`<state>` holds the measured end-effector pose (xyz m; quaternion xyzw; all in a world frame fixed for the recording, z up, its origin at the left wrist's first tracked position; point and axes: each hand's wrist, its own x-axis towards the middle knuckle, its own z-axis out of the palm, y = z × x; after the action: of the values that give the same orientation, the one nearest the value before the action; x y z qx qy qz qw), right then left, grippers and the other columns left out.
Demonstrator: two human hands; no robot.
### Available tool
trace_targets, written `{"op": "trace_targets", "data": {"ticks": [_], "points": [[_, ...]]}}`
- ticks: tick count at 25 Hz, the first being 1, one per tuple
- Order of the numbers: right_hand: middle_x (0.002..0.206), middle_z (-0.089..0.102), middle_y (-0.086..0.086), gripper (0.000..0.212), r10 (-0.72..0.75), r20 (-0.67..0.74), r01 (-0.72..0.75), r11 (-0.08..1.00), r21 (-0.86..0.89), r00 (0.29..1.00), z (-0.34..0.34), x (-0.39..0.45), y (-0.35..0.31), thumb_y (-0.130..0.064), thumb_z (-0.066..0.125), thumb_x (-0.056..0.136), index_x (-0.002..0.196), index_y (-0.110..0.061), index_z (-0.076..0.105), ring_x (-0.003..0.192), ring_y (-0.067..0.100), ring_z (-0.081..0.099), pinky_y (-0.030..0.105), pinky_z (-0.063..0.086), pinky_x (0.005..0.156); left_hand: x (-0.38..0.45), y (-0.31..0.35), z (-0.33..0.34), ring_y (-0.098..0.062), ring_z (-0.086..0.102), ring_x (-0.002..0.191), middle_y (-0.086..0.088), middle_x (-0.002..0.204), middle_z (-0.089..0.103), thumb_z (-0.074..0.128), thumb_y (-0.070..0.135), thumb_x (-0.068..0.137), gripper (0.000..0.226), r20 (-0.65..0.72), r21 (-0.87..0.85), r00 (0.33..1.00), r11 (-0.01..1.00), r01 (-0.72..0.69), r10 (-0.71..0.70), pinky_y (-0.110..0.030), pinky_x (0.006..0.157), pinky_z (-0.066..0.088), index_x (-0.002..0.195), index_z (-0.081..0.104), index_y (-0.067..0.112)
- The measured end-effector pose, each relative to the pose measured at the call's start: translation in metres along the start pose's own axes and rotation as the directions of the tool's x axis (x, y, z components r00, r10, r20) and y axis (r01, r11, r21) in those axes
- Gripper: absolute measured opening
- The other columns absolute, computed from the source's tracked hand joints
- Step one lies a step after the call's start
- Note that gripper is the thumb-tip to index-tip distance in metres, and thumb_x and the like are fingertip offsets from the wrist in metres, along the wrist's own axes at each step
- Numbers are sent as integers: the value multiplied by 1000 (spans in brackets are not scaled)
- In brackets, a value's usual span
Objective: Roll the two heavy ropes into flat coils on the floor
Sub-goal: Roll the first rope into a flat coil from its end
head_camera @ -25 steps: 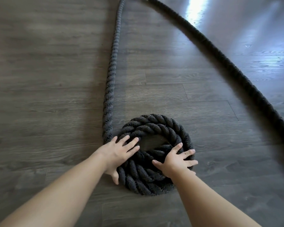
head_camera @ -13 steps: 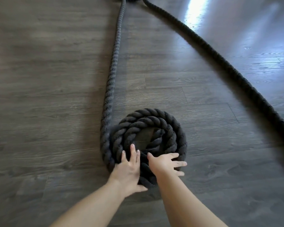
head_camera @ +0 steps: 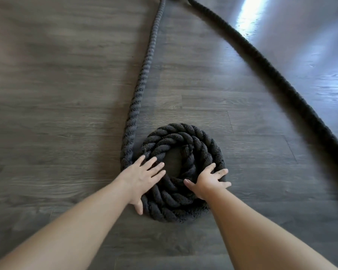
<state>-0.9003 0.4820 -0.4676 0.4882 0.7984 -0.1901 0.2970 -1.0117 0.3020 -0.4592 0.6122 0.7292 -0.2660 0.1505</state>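
Observation:
A thick dark twisted rope lies partly wound into a flat coil [head_camera: 185, 141] on the floor in front of me, with a small bare gap at its centre. Its straight tail [head_camera: 144, 71] runs from the coil's left side away to the top of the view. My left hand [head_camera: 142, 177] lies flat on the coil's left edge, fingers spread. On the coil's right side my right hand [head_camera: 209, 182] presses flat, fingers apart. A second heavy rope [head_camera: 277, 75] stretches uncoiled across the floor on the right, from the top to the right edge.
The floor [head_camera: 57, 94] is dark grey wood-look planks. A bright window reflection [head_camera: 250, 14] glares at the top right. Both my bare forearms reach in from the bottom edge.
My hands were close together on the coil's near side; now they sit apart on its left and right. The coil has turned and taken in more rope on its left.

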Motion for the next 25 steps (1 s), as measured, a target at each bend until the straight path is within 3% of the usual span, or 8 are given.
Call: {"op": "trace_targets", "data": {"ticks": [3,6,10,12,16,20,22,25], "points": [[154,-19,34,123,-44,44,48,995,-87,998,-24,25,0,-79,49,80,151,-6,-22,139,59,5,60,14,114,14,3,2,-42,-12,148,-19,162,-15,62,81,67,137,-2,-101,999,994,36,-36,-59,118,3,155,-10,5],[156,-23,27,123,-129,73,138,983,-124,989,-65,54,-10,-74,57,80,151,-13,-23,141,57,1,61,18,113,32,23,-11,-50,-12,145,-28,159,-16,49,86,72,134,11,-189,987,969,161,-162,-63,117,6,152,-12,-2],[158,-24,21,125,-29,17,26,987,157,999,-94,74,-32,-62,69,78,154,-15,-17,144,49,-7,62,15,112,85,52,-55,-58,-6,142,-37,155,-14,45,83,79,128,141,-352,919,849,393,-367,-64,115,9,150,-11,-8],[157,-24,24,131,-58,27,53,989,141,998,-87,77,-33,-69,68,74,152,-10,-19,144,45,-15,61,12,113,108,52,-77,-58,-6,143,-38,156,-11,52,80,79,129,230,-414,881,777,474,-414,-62,116,8,150,-9,-9],[153,-27,30,134,-98,60,96,994,43,993,-80,90,-36,-72,66,74,150,-6,-23,142,49,-20,65,14,110,107,10,-88,-46,2,147,-28,161,0,76,65,71,133,244,-331,929,877,348,-277,-55,119,10,154,-3,-2],[152,-27,33,129,-117,78,117,993,0,990,-94,95,-49,-68,66,77,151,-6,-20,140,54,-17,66,15,109,88,-45,-67,-36,-18,148,-17,160,-26,90,51,59,151,216,-88,957,972,217,-194,-59,118,1,153,-21,8],[152,-28,31,126,-145,75,146,989,-16,987,-103,101,-52,-66,66,79,152,-8,-20,140,54,-17,66,17,109,91,-64,-58,-37,-21,147,-14,157,-33,88,58,57,155,229,-52,955,977,207,-190,-61,117,-1,151,-26,11],[153,-30,27,124,-178,86,182,983,-33,980,-116,117,-56,-62,68,79,153,-13,-19,141,51,-18,67,18,109,97,-77,-44,-51,-3,146,-18,156,-32,64,83,65,144,185,-119,961,966,230,-206,-63,116,6,151,-26,10]]}}
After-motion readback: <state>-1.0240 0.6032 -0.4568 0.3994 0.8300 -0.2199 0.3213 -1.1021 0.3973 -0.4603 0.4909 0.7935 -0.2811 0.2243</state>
